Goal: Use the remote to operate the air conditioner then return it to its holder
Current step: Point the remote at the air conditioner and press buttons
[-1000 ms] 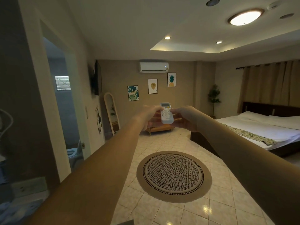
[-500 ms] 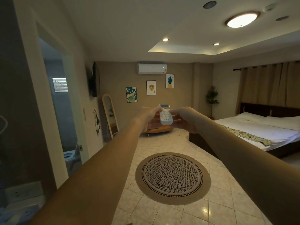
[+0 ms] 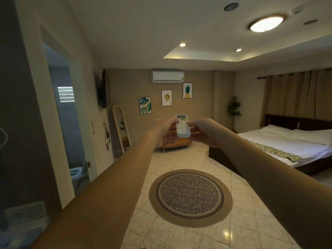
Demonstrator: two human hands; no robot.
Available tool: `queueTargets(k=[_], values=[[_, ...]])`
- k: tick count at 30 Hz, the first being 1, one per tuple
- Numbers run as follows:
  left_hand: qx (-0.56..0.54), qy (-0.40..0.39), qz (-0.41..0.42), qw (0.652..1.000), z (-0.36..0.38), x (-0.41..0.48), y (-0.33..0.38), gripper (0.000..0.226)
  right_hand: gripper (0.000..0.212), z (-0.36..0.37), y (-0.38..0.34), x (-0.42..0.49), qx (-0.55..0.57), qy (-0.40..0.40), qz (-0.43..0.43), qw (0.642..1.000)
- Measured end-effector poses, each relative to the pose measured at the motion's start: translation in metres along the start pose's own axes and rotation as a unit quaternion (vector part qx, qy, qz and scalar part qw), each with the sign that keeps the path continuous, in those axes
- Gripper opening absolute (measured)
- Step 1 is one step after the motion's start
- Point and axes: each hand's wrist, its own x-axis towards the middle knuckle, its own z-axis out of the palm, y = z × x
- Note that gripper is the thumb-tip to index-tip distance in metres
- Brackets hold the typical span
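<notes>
Both my bare arms stretch out over the round woven beige rug (image 3: pixel 190 197) on the tiled floor, meeting at the slim white plastic remote (image 3: pixel 182 127). My left hand (image 3: pixel 164 131) is closed around its left edge and underside; my right hand (image 3: pixel 204 131) pinches the right edge, its thumb (image 3: pixel 190 123) lying on the button pad. The remote stands between the two hands, screen end up, aimed at the white wall-mounted air conditioner (image 3: pixel 168 76) high on the far wall, well apart from me. I judge the task at its operating step: a small light shows on the unit, its flap looks shut. No holder is in view, so the return remains.
</notes>
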Motion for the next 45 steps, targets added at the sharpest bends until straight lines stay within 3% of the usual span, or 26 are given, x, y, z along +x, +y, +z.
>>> queueTargets(k=[12,17,30,45], values=[[0.013,-0.007,0.01,1.0,-0.003,-0.004,-0.001,0.022,0.019,0.0,0.003,-0.005,-0.008,-0.001,-0.002,1.0],[0.015,-0.037,0.033,0.999,-0.007,-0.007,-0.005,0.025,0.029,-0.002,0.005,-0.005,-0.032,0.001,-0.017,0.999],[-0.042,-0.083,0.076,0.993,-0.015,-0.007,-0.026,0.034,0.009,-0.008,0.02,-0.018,-0.082,-0.017,-0.118,0.99],[-0.058,-0.093,0.095,0.989,-0.011,-0.014,-0.022,0.032,0.015,-0.011,0.023,-0.016,-0.071,-0.003,-0.151,0.986]])
